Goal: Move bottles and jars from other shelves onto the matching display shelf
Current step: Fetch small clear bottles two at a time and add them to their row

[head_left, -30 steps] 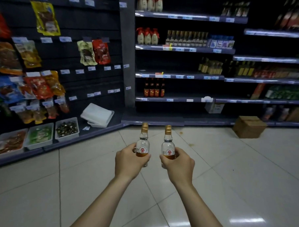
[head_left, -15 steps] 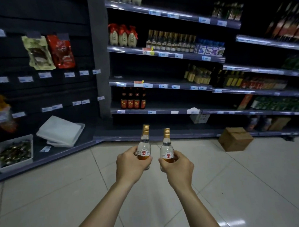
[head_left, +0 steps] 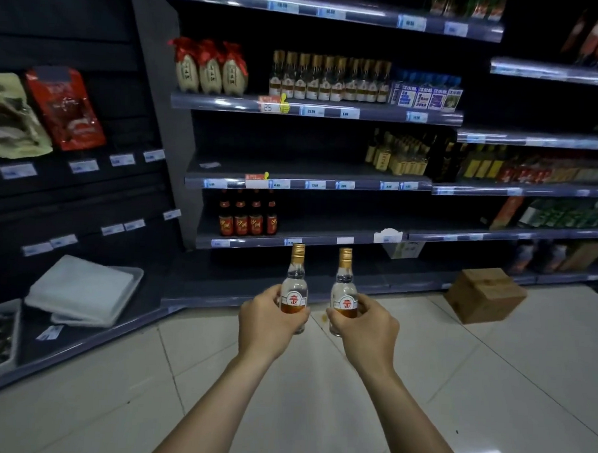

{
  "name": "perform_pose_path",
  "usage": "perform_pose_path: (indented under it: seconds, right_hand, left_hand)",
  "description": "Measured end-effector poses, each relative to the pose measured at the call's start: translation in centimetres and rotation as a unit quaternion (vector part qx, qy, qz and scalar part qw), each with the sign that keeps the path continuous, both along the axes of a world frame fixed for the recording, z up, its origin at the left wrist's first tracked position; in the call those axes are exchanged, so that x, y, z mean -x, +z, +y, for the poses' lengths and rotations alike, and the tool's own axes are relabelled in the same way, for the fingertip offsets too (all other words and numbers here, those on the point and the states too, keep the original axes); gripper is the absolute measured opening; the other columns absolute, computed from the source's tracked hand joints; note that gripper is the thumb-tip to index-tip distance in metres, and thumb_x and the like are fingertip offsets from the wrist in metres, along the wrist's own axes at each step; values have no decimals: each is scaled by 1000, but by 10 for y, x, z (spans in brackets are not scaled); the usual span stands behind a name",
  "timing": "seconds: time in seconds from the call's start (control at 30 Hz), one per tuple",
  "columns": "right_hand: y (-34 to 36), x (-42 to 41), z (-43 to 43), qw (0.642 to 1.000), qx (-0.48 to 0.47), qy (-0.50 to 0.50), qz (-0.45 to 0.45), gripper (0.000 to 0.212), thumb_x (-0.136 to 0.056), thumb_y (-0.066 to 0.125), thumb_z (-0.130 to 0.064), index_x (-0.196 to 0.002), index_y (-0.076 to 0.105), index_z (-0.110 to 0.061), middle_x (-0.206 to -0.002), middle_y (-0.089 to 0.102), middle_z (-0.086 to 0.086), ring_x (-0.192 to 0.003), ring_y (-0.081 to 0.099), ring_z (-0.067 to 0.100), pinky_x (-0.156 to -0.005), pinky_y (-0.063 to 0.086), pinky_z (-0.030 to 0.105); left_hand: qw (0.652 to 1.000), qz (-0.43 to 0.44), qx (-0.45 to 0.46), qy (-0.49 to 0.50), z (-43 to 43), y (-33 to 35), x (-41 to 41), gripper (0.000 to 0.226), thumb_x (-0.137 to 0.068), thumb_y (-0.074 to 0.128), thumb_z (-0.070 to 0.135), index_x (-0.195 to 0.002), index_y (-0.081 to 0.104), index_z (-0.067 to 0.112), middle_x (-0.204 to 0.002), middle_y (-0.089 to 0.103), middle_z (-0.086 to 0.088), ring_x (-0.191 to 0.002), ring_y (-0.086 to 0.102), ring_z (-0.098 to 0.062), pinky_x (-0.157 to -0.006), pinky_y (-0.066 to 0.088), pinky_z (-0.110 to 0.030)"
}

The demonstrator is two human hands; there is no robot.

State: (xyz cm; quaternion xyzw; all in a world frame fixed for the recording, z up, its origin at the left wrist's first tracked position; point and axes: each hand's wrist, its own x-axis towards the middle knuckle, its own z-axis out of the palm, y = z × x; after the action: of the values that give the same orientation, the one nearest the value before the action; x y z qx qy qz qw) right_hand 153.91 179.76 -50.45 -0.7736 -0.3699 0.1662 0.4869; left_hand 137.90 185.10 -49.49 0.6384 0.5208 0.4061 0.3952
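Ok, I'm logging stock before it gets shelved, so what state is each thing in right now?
Left hand, gripping a bottle.
Right hand, gripping a bottle.
Left bottle, upright, capped, off the shelf.
Right bottle, upright, capped, off the shelf.
Shelf bottles, upright in a row, capped.
Cardboard box, closed, on the floor.
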Motion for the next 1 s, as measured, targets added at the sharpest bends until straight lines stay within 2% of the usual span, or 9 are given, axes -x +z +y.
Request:
perform_pose_path:
  seconds: [0.1,0.2,0.27,0.37,0.53,0.63,0.73,0.93,1.0]
  right_hand:
    - [1,-49,48,1000,-11,4,-2,45,-73,93,-30,-113,73,-25,-82,67,-20,-76,68,-2,-50,47,3]
    - [9,-106,93,1000,-21,17,-9,30,-72,92,-34,-86,65,-38,-74,69,-22,-70,68,-6,-59,53,9]
    - [18,-141,120,999,-25,20,-14,33,-72,92,-34,-77,60,-42,-70,70,-21,-72,66,-12,-55,49,6]
    - [31,-182,159,999,-43,28,-12,34,-74,92,-29,-77,61,-42,-67,69,-22,-73,63,-18,-55,44,0]
    - [42,-236,214,998,-59,30,3,31,-72,92,-28,-72,63,-36,-61,67,-21,-69,61,-21,-54,39,-2]
    - [45,-265,251,996,-75,41,14,33,-72,93,-24,-72,62,-38,-60,67,-24,-68,61,-21,-53,39,-3]
    - [49,-292,291,995,-86,50,18,39,-73,92,-21,-69,58,-42,-69,64,-41,-68,62,-19,-52,40,-1]
    - [61,-352,396,991,-111,75,-7,25,-74,91,-25,-78,69,-37,-73,71,-30,-67,68,-9,-57,48,6]
    - [69,-370,433,990,-116,84,-10,24,-74,91,-24,-80,70,-36,-73,72,-28,-66,68,-8,-57,48,6]
  left_hand:
    - [1000,6,-11,4,45,2,-51,35,-69,92,32,-82,63,47,-75,70,32,-70,67,12,-51,48,-6]
    - [1000,13,-19,17,91,12,-102,36,-68,91,37,-79,61,52,-76,68,37,-72,67,12,-58,53,-11]
    - [999,14,-27,31,120,19,-134,31,-67,91,38,-83,66,47,-76,70,35,-71,68,11,-62,55,-13]
    - [998,10,-40,51,158,31,-178,36,-64,92,41,-91,69,46,-72,70,32,-71,68,13,-61,51,-6]
    - [997,21,-47,50,212,49,-240,35,-66,89,46,-96,70,46,-75,69,37,-72,65,15,-55,47,-5]
    - [996,33,-65,51,248,53,-274,36,-66,88,47,-99,72,44,-75,70,33,-70,66,13,-59,56,-14]
    - [996,35,-73,48,287,52,-304,32,-67,87,46,-95,72,45,-76,72,29,-70,67,11,-64,61,-26]
    - [995,9,-89,44,390,58,-365,26,-69,89,43,-87,70,44,-73,71,30,-67,68,10,-55,51,-10]
    - [995,-3,-85,46,426,66,-384,24,-70,88,42,-84,68,45,-74,72,29,-68,69,9,-59,55,-15]
